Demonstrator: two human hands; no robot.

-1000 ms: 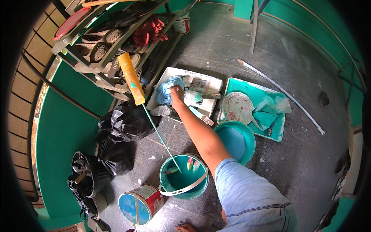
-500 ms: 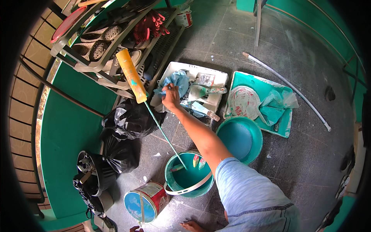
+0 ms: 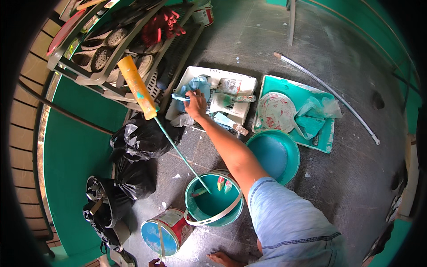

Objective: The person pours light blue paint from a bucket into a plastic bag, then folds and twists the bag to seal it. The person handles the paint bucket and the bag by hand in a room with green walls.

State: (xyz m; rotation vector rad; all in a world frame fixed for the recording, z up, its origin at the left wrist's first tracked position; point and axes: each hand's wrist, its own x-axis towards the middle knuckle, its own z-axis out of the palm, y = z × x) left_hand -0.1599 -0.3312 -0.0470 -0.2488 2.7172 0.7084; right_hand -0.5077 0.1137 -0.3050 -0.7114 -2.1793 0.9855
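Observation:
My right hand [image 3: 195, 105] reaches out over a paint-spattered white tray [image 3: 247, 84]. Its fingers are closed on a crumpled light-blue sheet [image 3: 199, 85], of plastic or cloth, at the tray's left side. Beside the sheet in that tray lie a paintbrush [image 3: 231, 100] and a flat light-blue tool with a worn handle [image 3: 239, 129]. My left hand is not clearly seen; at the lower edge a small part of fingers or toes shows near a paint can, too cut off to tell.
Nearer stands a green-painted bucket [image 3: 192, 209] with a yellow roller handle [image 3: 137, 86] leaning out. A red paint can [image 3: 181, 222], a green basin [image 3: 295, 155], a green tray [image 3: 327, 143], black bags [image 3: 149, 144], a shoe rack [image 3: 111, 71] and a long pole [image 3: 329, 95] surround it.
My right hand has shifted slightly left, and a piece of the blue sheet now sticks out left of its fingers. The whole view has drifted a little left.

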